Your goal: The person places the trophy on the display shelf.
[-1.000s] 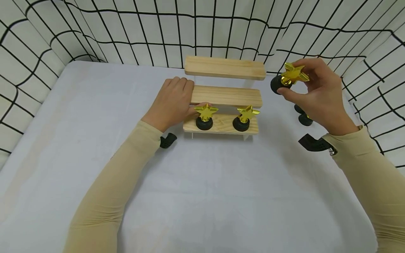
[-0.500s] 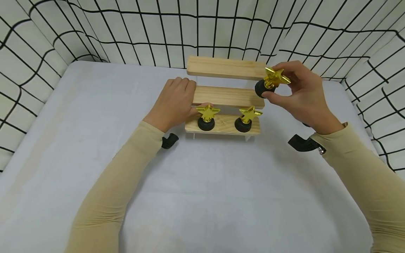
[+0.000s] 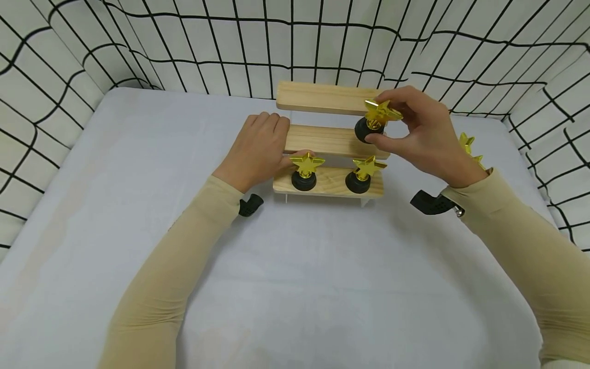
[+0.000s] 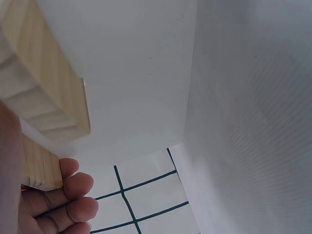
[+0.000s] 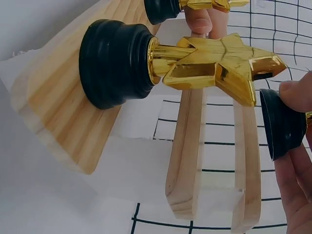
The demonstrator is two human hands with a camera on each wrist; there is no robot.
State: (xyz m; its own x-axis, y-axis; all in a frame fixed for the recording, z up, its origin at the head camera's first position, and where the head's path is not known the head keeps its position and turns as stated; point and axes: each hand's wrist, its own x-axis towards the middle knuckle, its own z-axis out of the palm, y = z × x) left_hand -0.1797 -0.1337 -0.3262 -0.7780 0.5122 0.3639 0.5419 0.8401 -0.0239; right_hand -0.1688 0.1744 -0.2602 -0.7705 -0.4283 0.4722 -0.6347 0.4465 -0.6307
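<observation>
A three-tier wooden display shelf (image 3: 332,141) stands at the back middle in the head view. My left hand (image 3: 258,148) grips the left end of its middle board; in the left wrist view its fingers (image 4: 80,185) curl around a board's end. Two gold star trophies with black bases, a left one (image 3: 304,174) and a right one (image 3: 361,177), stand upright on the lowest board. My right hand (image 3: 426,133) pinches a third star trophy (image 3: 369,130) by its base and star, above the middle board's right end. The right wrist view shows its black base (image 5: 285,124) apart from the boards.
Another gold star trophy (image 3: 466,143) lies or stands behind my right wrist, mostly hidden. Black wire grid panels (image 3: 258,43) fence the back and sides. A white cloth (image 3: 295,287) covers the table.
My right hand has carried its trophy leftward from beside the shelf to over the middle board's right end. My left hand keeps its grip on the shelf.
</observation>
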